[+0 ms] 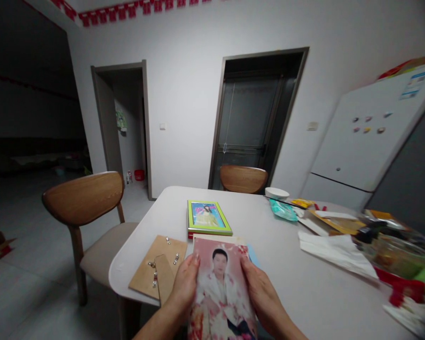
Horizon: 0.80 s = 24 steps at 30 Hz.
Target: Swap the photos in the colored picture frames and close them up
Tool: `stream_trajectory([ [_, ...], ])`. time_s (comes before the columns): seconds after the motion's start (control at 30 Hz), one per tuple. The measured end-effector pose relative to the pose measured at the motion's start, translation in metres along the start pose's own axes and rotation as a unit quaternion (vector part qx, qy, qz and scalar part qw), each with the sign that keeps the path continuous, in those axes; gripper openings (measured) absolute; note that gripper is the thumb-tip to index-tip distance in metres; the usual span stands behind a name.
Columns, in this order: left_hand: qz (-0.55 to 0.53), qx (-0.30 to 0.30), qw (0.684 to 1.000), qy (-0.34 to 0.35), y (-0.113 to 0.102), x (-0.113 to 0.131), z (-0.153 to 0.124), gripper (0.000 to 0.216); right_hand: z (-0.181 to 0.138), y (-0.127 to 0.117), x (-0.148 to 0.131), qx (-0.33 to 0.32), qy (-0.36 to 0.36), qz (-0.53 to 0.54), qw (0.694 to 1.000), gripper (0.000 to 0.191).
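Note:
Both of my hands hold a portrait photo (219, 293) with a pink and white floral background, near the front edge of the white table. My left hand (187, 278) grips its left edge, thumb on the front. My right hand (262, 288) pinches the right edge in the same way. Pale and light-blue sheets peek out behind the photo's top. Left of it lies a brown picture-frame backing board (145, 269) with metal clips and a stand leg. Beyond the photo, a green picture frame (208, 218) lies flat with a picture of a figure in a yellow dress.
Along the table's right side are a white bowl (276, 193), a teal packet (283, 210), white paper (336, 250) and a clear container (400, 257) among clutter. Wooden chairs stand at the left (85, 200) and far side (243, 179). A white fridge (368, 137) is at right.

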State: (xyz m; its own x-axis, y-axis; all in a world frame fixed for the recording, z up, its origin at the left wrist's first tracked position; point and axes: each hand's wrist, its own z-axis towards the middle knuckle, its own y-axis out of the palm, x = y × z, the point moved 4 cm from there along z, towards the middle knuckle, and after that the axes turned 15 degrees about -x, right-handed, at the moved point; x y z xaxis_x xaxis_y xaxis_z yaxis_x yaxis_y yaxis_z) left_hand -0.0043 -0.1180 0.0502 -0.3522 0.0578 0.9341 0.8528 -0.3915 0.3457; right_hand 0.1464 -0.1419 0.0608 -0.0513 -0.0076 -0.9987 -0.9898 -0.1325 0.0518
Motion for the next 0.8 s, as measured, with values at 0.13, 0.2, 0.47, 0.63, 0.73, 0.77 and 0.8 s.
stream_trajectory([
  [0.13,-0.047,0.006,0.999,0.015,0.006,-0.003,0.000,0.040,0.000,-0.002,0.008,0.010,0.049,0.050,0.997,0.052],
  [0.2,-0.072,-0.016,0.997,0.008,0.009,-0.006,0.000,0.037,-0.001,0.001,0.007,-0.016,0.052,0.070,0.996,0.051],
  [0.47,0.065,-0.033,0.997,-0.016,-0.007,-0.016,0.011,0.040,-0.001,-0.006,0.013,-0.068,0.043,0.062,0.995,0.056],
  [0.63,0.236,-0.034,0.970,-0.048,-0.022,-0.030,0.000,0.043,0.012,-0.064,0.031,0.046,0.117,-0.085,0.988,0.052],
  [0.73,0.365,-0.079,0.926,-0.061,-0.015,-0.033,-0.010,0.041,0.022,-0.082,0.041,0.055,0.141,-0.154,0.976,0.053],
  [0.77,0.394,-0.092,0.913,-0.056,-0.011,-0.032,-0.013,0.043,0.026,-0.086,0.043,0.066,0.142,-0.177,0.972,0.054],
  [0.8,0.421,-0.101,0.900,-0.049,-0.006,-0.031,-0.016,0.045,0.030,-0.088,0.044,0.080,0.140,-0.200,0.966,0.055],
])
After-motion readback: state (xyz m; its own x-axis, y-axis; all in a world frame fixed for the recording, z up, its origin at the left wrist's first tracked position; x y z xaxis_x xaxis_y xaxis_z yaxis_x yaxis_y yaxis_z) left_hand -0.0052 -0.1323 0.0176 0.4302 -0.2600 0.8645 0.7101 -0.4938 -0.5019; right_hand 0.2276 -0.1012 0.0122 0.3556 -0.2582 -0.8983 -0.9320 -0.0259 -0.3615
